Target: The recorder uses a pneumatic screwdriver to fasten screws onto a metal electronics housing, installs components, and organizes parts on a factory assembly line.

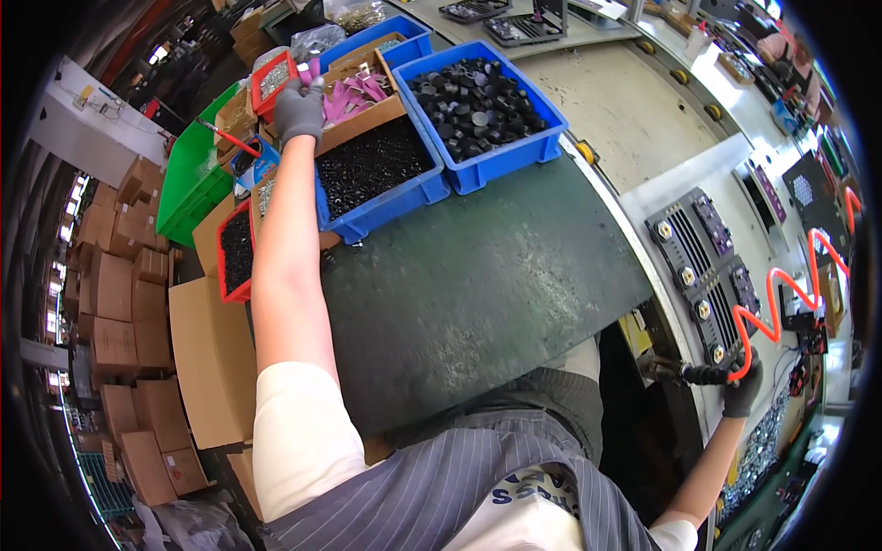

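My left hand (299,110), in a grey glove, reaches to the far left between a small red bin (254,95) of small metal parts and a cardboard box (369,118) of pink strip-like pieces (347,99). Its fingers are curled, and a pink piece (314,68) shows at the fingertips. My right hand (742,390), also gloved, is at the lower right, closed around a black air-driven hand tool (706,375) with a coiled orange hose (774,275). Beside that tool, black slotted units (703,275) with round brass-coloured fittings lie in a row on the metal line.
Blue bins hold black round caps (478,101) and small black parts (377,170). A dark green worktop (478,285) lies before me. Further left are a green bin (195,184), a red bin of black parts (237,253), an orange-handled tool (230,138) and stacked cartons (115,285).
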`<control>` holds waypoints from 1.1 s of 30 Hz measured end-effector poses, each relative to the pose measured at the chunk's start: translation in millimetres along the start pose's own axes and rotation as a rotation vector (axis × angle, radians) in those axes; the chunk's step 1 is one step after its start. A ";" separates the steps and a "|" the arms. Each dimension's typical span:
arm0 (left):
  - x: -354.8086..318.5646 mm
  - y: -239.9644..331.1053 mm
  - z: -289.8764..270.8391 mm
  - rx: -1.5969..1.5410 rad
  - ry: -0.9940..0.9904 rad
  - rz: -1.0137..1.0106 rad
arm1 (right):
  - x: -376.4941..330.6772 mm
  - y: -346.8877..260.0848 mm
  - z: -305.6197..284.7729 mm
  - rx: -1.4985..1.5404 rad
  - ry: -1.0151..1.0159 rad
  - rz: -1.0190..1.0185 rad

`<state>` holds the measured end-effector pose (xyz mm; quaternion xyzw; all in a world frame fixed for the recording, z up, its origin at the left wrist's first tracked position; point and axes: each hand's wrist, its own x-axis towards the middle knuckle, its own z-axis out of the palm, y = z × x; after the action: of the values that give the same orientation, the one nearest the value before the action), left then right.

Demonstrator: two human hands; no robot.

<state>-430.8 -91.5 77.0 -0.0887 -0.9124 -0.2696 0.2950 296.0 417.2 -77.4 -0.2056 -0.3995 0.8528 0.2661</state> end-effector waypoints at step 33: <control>-268.8 160.6 -53.2 -0.877 -0.772 0.067 | -28.5 1.5 29.7 0.159 0.084 -0.162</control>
<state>-135.4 13.5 26.3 -0.3233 -0.7535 -0.5609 -0.1147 300.8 381.8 -56.9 -0.1867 -0.3343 0.8482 0.3660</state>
